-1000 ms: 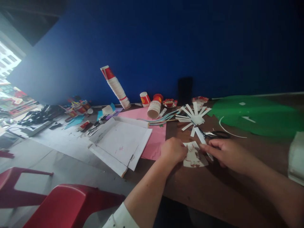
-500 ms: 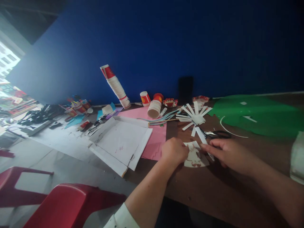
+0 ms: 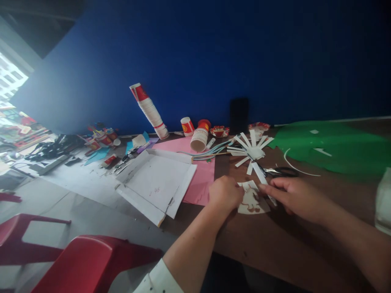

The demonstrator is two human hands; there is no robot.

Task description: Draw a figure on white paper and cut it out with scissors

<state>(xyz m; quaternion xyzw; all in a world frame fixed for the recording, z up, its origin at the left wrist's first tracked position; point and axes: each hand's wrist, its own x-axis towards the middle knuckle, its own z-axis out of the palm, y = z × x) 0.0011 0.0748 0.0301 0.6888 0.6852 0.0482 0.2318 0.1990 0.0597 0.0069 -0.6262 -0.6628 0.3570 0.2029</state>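
Note:
My left hand (image 3: 225, 194) is closed, its fingertips pinching the upper left edge of a curved white paper piece (image 3: 251, 200) that lies on the brown table. Brown outlines of a small figure show on that paper. My right hand (image 3: 293, 193) is on the other side, its thumb and fingers closed around a long white strip (image 3: 259, 173) beside the paper. The strip slants up toward a paper cup cut into spread strips (image 3: 255, 153). Just beyond my right fingers lie black-handled scissors (image 3: 285, 171).
A shallow white box lid (image 3: 155, 175) rests on pink paper (image 3: 203, 179) to the left. Behind stand a leaning stack of paper cups (image 3: 150, 114) and a shorter lying stack (image 3: 200, 138). Green sheet (image 3: 345, 146) covers the back right. Red stools (image 3: 79, 260) stand at lower left.
Both hands keep nearly the same position around the paper piece. The whole view has shifted very slightly.

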